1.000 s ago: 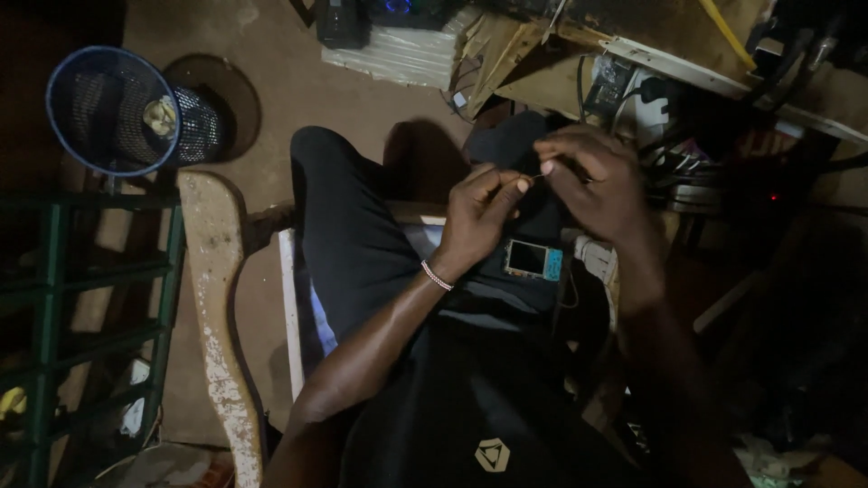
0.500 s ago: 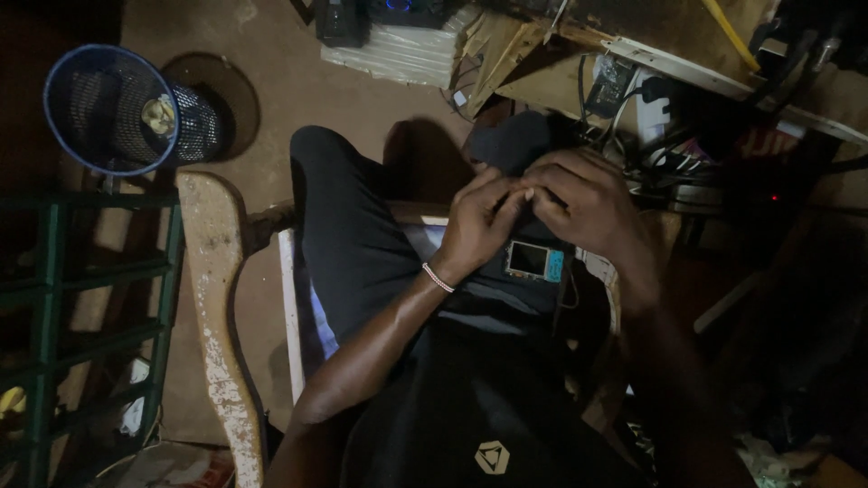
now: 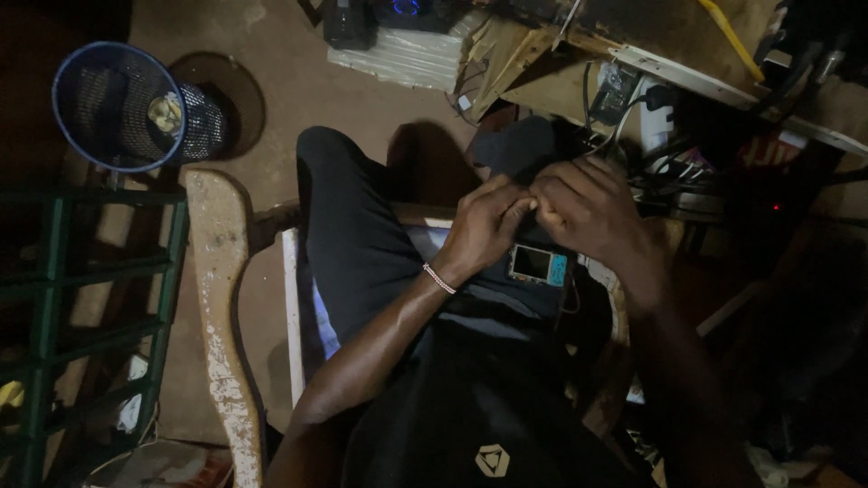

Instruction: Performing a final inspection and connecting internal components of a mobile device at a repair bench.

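Pinched together at fingertips: left hand point(image 3: 484, 221) and right hand point(image 3: 588, 206), touching over lap; item between them too small/dark to identify. Held close above small device w/ lit screen point(image 3: 538, 265), resting on thigh for easy reach. Cluttered bench point(image 3: 579, 90) edge just ahead; open floor left, toward mesh bin point(image 3: 127, 108).

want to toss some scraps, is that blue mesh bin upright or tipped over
Upright. The blue mesh bin stands on the dirt floor with its round rim facing up at the camera, pale scraps visible inside.
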